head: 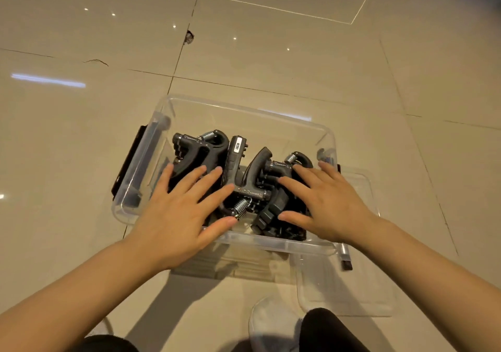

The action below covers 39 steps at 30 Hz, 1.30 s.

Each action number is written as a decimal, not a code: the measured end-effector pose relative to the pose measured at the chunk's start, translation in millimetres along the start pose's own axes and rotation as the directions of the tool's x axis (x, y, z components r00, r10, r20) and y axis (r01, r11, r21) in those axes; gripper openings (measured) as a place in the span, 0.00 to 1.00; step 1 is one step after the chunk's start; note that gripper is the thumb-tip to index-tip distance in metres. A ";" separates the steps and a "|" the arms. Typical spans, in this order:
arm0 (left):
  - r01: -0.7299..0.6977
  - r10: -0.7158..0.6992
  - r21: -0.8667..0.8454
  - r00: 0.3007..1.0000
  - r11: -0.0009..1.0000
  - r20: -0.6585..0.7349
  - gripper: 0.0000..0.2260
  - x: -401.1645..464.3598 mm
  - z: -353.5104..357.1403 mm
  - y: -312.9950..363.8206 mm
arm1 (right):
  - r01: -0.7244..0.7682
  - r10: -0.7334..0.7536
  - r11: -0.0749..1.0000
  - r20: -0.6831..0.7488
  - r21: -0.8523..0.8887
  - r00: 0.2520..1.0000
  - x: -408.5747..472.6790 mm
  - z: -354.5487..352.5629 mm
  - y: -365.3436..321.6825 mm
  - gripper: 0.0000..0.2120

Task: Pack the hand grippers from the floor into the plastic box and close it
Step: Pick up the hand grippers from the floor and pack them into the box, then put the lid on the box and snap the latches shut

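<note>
A clear plastic box (244, 110) stands on the tiled floor with several black hand grippers (235, 151) lying inside it, their steel springs showing. My left hand (179, 210) lies flat with straight fingers on the left pile of grippers. My right hand (325, 202) lies flat with spread fingers on the right pile. Neither hand grips anything. The box's clear lid (352, 284) lies on the floor to the right of the box, partly under its near right corner.
A black latch (130, 162) hangs on the box's left end, and another latch (345, 259) shows at the near right. My white shoe (271, 322) and dark trouser legs are at the bottom edge. Beige floor tiles surround the box.
</note>
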<state>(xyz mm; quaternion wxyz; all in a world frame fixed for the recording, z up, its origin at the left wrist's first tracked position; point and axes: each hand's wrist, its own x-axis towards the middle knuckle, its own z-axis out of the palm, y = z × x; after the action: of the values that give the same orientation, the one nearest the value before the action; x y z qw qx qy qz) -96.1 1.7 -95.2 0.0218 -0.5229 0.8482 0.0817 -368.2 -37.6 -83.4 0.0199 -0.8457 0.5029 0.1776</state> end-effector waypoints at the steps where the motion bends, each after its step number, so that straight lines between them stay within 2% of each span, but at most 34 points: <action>1: -0.011 0.011 0.005 1.000 1.000 0.000 0.28 -0.2 -1.0 2.2 | 0.001 -0.001 1.000 -0.013 0.005 1.000 0.8 1.3 0.2 0.35; 4: -0.055 0.055 -0.007 0.998 0.998 0.012 0.29 4.1 -4.3 22.4 | 0.015 -0.014 1.000 -0.035 0.014 0.999 1.0 7.3 -0.9 0.35; 7: -0.158 0.158 0.000 0.987 0.987 0.015 0.29 22.8 -4.4 54.6 | 0.097 -0.066 0.987 -0.219 0.132 0.973 -3.3 8.0 1.2 0.33; 8: -0.187 0.187 0.010 0.982 0.982 0.010 0.30 29.1 -3.7 63.4 | 0.103 -0.041 0.974 -0.288 0.201 0.957 -8.6 9.1 4.5 0.31; 10: -0.229 0.229 0.010 0.973 0.973 -0.001 0.30 36.2 -1.6 71.5 | 0.055 0.099 0.940 -0.421 0.337 0.901 -26.4 16.5 14.0 0.27; 12: -0.262 0.262 0.005 0.965 0.965 -0.006 0.31 37.7 0.7 71.8 | -0.027 0.249 0.907 -0.483 0.420 0.840 -50.5 38.3 31.2 0.23; 13: -0.276 0.276 0.007 0.961 0.961 -0.004 0.31 37.7 1.5 71.2 | -0.104 0.332 0.881 -0.446 0.462 0.831 -63.9 54.3 42.0 0.23; 15: -0.279 0.279 0.001 0.960 0.960 0.017 0.32 38.7 0.8 69.7 | -0.333 0.531 0.769 -0.254 0.546 0.809 -91.3 90.2 61.4 0.25; 17: -0.262 0.262 -0.009 0.964 0.965 0.051 0.32 41.7 0.1 69.9 | -0.568 0.687 0.579 0.025 0.585 0.727 -117.2 124.5 72.9 0.28; 19: -0.262 0.262 -0.014 0.961 0.965 0.093 0.32 43.6 1.0 69.9 | -0.683 0.726 0.422 0.229 0.597 0.648 -138.6 152.4 75.6 0.31; 22: -0.250 0.260 -0.081 0.953 0.965 0.153 0.30 42.5 2.2 69.2 | -0.688 0.692 0.275 0.359 0.671 0.626 -154.2 172.9 67.0 0.32; 25: -0.232 0.258 -0.172 0.955 0.957 0.149 0.30 42.6 2.6 67.6 | -0.675 0.664 0.114 0.450 0.729 0.598 -151.1 172.5 57.1 0.35; 26: -0.227 0.256 -0.189 0.955 0.955 0.149 0.30 42.6 2.3 66.8 | -0.681 0.668 0.046 0.484 0.731 0.565 -147.4 169.4 56.4 0.36; 29: -0.220 0.250 -0.181 0.955 0.959 0.161 0.31 43.8 0.1 66.3 | -0.624 0.657 -0.270 0.614 0.733 0.437 -136.4 159.4 60.6 0.36; 30: -0.221 0.249 -0.170 0.954 0.960 0.167 0.32 44.3 -0.5 66.6 | -0.603 0.653 -0.333 0.638 0.725 0.407 -134.6 155.8 62.3 0.35; 33: -0.222 0.251 -0.182 0.955 0.958 0.156 0.32 44.4 0.8 64.8 | -0.603 0.685 -0.337 0.628 0.723 0.370 -136.2 144.9 67.7 0.31; 35: -0.224 0.253 -0.188 0.956 0.956 0.148 0.31 45.2 1.6 62.1 | -0.588 0.710 -0.337 0.609 0.735 0.353 -139.6 136.3 69.9 0.25; 37: -0.240 0.265 -0.178 0.955 0.954 0.135 0.30 45.8 3.9 61.8 | -0.534 0.738 -0.314 0.555 0.785 0.383 -145.2 129.9 73.3 0.16; 39: -0.236 0.257 -0.157 0.958 0.959 0.131 0.30 44.7 5.2 62.5 | -0.456 0.771 -0.287 0.485 0.843 0.412 -147.1 121.1 72.2 0.14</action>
<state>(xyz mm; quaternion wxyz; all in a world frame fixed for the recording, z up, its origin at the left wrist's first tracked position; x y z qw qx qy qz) -172.3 -9.5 -98.6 0.0384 -0.4056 0.8949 0.1820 -527.5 76.6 -139.2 0.3644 -0.2394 0.8482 -0.3006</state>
